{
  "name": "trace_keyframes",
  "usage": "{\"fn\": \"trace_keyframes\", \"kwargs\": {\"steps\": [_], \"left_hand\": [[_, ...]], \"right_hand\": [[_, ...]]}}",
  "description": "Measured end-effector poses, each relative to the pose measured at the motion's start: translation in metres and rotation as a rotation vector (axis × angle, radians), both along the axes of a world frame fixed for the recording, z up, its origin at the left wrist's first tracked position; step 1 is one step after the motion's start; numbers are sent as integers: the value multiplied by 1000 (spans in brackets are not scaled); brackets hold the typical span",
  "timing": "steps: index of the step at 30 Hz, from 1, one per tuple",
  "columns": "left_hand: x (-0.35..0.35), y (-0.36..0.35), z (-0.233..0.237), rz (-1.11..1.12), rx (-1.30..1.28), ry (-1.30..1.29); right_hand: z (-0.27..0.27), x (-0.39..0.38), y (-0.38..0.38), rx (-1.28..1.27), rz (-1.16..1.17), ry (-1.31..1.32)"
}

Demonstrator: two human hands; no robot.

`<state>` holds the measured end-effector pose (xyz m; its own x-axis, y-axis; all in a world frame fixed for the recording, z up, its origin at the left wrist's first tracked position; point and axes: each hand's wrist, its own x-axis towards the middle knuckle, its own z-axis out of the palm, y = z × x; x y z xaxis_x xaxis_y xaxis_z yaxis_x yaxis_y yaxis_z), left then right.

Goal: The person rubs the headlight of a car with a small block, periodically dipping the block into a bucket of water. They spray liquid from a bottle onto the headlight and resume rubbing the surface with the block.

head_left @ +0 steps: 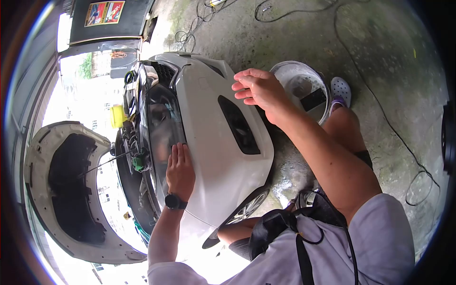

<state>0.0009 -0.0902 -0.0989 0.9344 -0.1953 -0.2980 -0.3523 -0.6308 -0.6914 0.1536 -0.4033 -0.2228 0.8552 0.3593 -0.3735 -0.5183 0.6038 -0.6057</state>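
A white car front stretches before me, with its bumper (204,118) facing me and a headlight (164,118) along its upper edge. My left hand (181,172), a dark watch on its wrist, rests flat with fingers stretched where the headlight meets the bumper. In the air beside the bumper's right side is my right hand (259,90), its fingers extended and slightly parted, with nothing in them. Below the headlight, a dark fog-light recess (239,126) lies between the two hands. Close behind my right hand, a white bucket (289,71) stands on the floor, a dark flat piece in it.
The raised hood (35,166) is at the left, held by a thin rod. A yellow cap or container (117,116) shows in the engine bay. Black cables (375,90) snake over the concrete floor. A foot in a light clog (341,90) is beside the bucket.
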Motion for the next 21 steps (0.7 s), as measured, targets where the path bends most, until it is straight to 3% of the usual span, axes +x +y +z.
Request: {"fn": "trace_keyframes", "kwargs": {"steps": [6, 12, 18, 21], "left_hand": [[71, 5, -17, 36, 40, -60], [-3, -1, -1, -59, 70, -40], [72, 8, -16, 14, 45, -58], [53, 2, -7, -66, 46, -57]], "right_hand": [[-5, -5, 0, 9, -35, 5], [0, -3, -2, -9, 1, 1], [-7, -4, 5, -3, -6, 0], [-4, -6, 4, -4, -1, 3]]}}
